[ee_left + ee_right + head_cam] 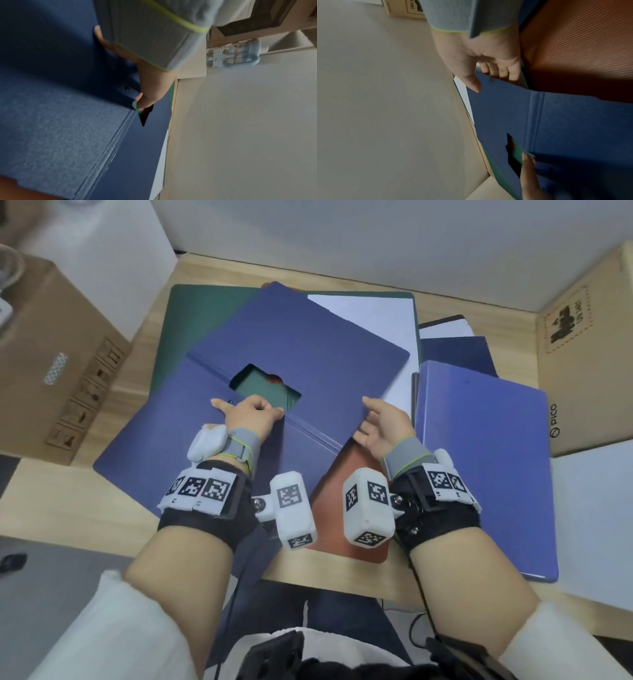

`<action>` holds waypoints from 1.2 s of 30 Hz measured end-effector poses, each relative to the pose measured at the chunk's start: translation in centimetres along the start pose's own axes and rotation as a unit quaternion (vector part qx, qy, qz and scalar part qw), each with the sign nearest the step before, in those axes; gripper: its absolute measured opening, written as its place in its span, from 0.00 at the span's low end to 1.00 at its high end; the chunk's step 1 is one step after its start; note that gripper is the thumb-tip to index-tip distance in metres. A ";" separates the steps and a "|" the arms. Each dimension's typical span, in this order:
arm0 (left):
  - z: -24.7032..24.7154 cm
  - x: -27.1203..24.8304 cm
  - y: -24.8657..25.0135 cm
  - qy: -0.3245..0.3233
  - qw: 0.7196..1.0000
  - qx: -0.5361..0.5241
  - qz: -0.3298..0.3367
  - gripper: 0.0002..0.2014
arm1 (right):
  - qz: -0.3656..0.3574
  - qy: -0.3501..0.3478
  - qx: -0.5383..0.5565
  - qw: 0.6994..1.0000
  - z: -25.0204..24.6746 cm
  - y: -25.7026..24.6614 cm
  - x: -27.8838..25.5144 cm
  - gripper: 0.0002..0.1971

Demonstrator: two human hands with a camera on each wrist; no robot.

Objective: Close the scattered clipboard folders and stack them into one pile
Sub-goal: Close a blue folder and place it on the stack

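While the left hand (251, 414) only presses down by the diagonal spine (310, 429), right hand (383, 426) fingers pinch the far flap of the open blue clipboard folder (301, 344).

white sleeves (113, 628), grey wristbands (241, 445), black straps (205, 522), white code-marked blocks (294, 505)

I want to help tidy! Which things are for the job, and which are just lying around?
For the job: open blue folder, closed blue folder, orange folder, green folder, dark blue folder.
Just lying about: brown cardboard box, PICO box.
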State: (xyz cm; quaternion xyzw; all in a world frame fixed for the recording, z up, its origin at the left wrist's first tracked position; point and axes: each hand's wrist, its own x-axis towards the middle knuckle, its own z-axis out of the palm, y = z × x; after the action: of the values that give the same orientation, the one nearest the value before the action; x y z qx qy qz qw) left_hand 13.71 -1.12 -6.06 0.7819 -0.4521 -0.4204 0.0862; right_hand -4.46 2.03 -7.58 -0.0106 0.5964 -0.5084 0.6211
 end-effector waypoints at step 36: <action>0.7 -7.9 7.8 -0.139 0.839 -0.477 0.222 0.47 | -0.217 0.196 -0.277 0.915 -9.5 -7.9 -6.4 0.41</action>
State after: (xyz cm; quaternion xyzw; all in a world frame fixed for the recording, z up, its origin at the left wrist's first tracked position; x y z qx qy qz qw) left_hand 6.36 0.75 2.06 0.4558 -0.3640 -0.6584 0.4757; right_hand -15.03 7.98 -0.69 -0.2118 0.8062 -0.4367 0.3383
